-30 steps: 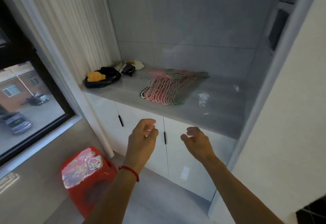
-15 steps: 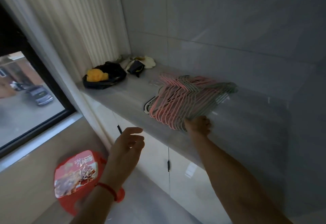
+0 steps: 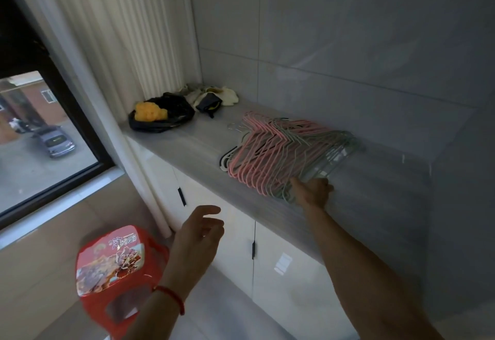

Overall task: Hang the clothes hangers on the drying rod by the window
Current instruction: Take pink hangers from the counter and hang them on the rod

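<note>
Step in hand: pickup. The right hand (image 3: 312,192) grips the near edge of the hanger stack (image 3: 284,156) at frame centre-right (countertop (image 3: 198,146)). The left hand (image 3: 198,235) hovers open, lower centre. Next: lift the stack clear.

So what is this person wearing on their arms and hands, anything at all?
Very little. Both forearms are bare, with no sleeves showing, and neither hand wears a glove. The left hand has a thin red string bracelet round its wrist. The right hand and its wrist show nothing worn.
</note>
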### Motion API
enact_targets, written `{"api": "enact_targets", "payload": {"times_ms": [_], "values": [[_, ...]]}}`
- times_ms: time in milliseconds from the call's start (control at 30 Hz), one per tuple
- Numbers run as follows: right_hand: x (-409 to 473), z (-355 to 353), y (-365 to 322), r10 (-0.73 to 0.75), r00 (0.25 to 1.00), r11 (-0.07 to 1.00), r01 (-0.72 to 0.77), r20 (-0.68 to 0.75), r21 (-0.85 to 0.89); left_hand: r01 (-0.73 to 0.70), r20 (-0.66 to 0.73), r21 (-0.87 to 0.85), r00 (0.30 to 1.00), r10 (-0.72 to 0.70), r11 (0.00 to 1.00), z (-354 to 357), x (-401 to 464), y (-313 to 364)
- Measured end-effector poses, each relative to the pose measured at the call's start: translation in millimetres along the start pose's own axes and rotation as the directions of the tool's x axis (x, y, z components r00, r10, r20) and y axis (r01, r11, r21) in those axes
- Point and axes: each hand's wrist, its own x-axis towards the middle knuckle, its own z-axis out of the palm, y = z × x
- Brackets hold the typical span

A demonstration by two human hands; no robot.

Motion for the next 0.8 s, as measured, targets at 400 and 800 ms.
{"api": "enact_targets", "payload": {"times_ms": [400, 800], "values": [[-283.8, -51.9, 72.3, -0.431, 0.794, 0.879, 0.261, 0.429, 0.4, 0.163, 0.151, -0.361, 0.982, -0.115, 0.918, -13.9, -131.6, -41.2], [-462.5, -88.2, 151.6, -0.509, 0.28, 0.786, 0.537, 0.814, 0.306, 0.254, 0.162, -0.668, 0.967, -0.196, 0.699, -72.0, -295.7, -117.0]]}}
